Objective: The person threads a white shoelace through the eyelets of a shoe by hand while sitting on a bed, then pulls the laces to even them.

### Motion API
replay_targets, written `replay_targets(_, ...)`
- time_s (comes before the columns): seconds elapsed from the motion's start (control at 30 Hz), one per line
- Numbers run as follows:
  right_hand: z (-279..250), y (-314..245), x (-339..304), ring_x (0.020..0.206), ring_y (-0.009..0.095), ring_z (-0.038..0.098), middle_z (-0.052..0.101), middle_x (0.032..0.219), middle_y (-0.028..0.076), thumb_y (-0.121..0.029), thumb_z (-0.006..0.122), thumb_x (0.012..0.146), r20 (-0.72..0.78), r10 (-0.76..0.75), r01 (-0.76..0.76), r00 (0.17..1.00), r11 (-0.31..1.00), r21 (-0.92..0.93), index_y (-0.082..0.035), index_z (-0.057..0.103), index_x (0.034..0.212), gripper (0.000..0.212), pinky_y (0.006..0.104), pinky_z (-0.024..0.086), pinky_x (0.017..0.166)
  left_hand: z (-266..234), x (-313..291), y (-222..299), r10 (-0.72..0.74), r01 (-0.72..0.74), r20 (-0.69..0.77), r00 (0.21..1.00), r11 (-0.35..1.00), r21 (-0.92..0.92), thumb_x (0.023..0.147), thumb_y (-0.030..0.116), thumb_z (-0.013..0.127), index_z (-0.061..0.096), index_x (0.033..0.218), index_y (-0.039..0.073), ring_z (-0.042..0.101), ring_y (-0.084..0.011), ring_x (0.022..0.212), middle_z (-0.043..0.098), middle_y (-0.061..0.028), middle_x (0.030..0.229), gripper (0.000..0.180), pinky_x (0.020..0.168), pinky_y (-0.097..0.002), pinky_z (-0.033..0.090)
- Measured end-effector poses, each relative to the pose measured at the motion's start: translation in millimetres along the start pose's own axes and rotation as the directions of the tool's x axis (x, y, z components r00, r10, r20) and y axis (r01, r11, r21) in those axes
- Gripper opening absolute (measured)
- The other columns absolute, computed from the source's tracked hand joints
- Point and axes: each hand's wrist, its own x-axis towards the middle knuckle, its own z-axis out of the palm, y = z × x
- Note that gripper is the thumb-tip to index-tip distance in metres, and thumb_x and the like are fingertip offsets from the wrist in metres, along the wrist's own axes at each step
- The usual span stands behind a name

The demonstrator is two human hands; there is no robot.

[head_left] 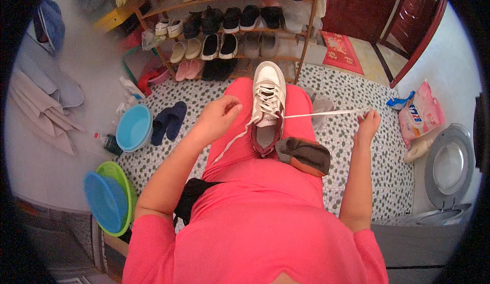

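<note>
A white sneaker (271, 89) with a dark red heel lining rests on my lap, toe pointing away from me. Its lace is threaded through the eyelets. My right hand (368, 126) is out to the right, fingers pinched on one end of the white shoelace (326, 113), which runs taut from the shoe. The other lace end hangs slack over my left thigh. Just left of the shoe, my left hand (220, 118) hovers with its fingers curled loosely, apart from the lace, and nothing shows in it. A grey and brown shoe-like item (304, 155) lies on my lap beside the heel.
Ahead stands a wooden shoe rack (229, 31) with several pairs. To the left are a blue basin (133, 128), dark blue slippers (168, 123) and stacked blue and green basins (109, 197). A pink detergent bag (421, 113) and a grey round-lidded toilet (449, 164) are at right.
</note>
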Motion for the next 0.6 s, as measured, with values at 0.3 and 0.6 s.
replay_targets(0.3,70,-29,-108,0.097,0.021,0.05,0.051,0.103,0.009,-0.01,0.06,0.081,0.603,-0.164,0.318,0.78,0.935,-0.156,-0.003,0.044,0.114,0.037,0.0292,0.04,0.086,56,7,-4,0.124,-0.117,-0.021,0.992,0.971,0.21,0.069,0.02,0.073,0.037,0.123,0.0,0.046,-0.0331,0.112,0.047,-0.021,0.118,0.068,0.093,-0.0382,0.039)
replay_targets(0.6,117,-40,-175,0.108,0.039,0.044,0.048,0.115,0.023,-0.007,0.06,0.07,0.877,-0.22,0.685,0.427,0.712,-0.154,0.001,0.039,0.122,0.056,0.0429,0.036,0.094,70,18,-24,0.032,-0.054,-0.1,0.995,0.971,-0.233,0.073,0.007,0.067,0.039,0.118,0.0,0.055,-0.0314,0.102,0.054,-0.0206,0.108,0.053,0.085,-0.0363,0.044)
